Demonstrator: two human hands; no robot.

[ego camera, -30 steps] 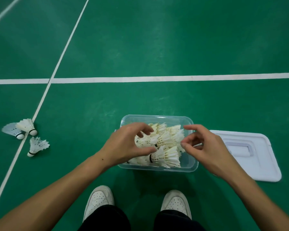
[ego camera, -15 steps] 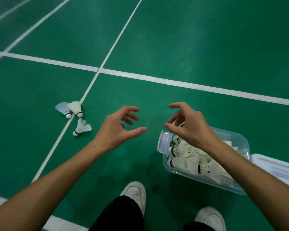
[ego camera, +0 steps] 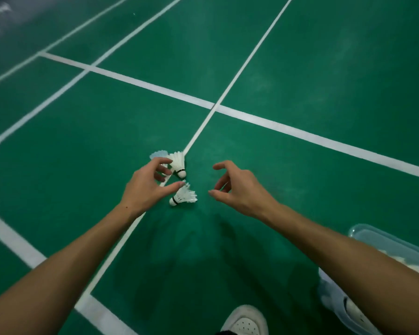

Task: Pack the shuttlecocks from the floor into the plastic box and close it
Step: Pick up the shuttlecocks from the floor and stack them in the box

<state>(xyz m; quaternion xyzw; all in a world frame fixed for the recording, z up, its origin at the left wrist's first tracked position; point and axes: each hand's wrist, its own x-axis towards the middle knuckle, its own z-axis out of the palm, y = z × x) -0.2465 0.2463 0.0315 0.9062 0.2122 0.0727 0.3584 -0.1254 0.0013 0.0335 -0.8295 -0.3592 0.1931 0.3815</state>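
Three shuttlecocks lie close together on the green court floor, right by a thin white line that runs away from the person. One white shuttlecock rests with its cork tip pointing toward the person; a pale bluish one sits just behind it, mostly hidden by the left hand's fingers; a third, frayed shuttlecock lies nearer, its cork to the left.

The left hand reaches over this cluster with thumb and fingers spread in a loose claw; its grip is apart and holds nothing. The thumb tip sits right at the feathers of the frayed shuttlecock, though whether it touches them cannot be told. The right hand hovers just to the right of the shuttlecocks, fingers curved and parted from the thumb, its grip likewise apart and empty.

At the lower right, partly hidden behind the right forearm, stands the clear plastic box, with white shuttlecocks visible inside and no lid on it. One white shoe shows at the bottom edge. A wider white line crosses the thin one beyond the hands.
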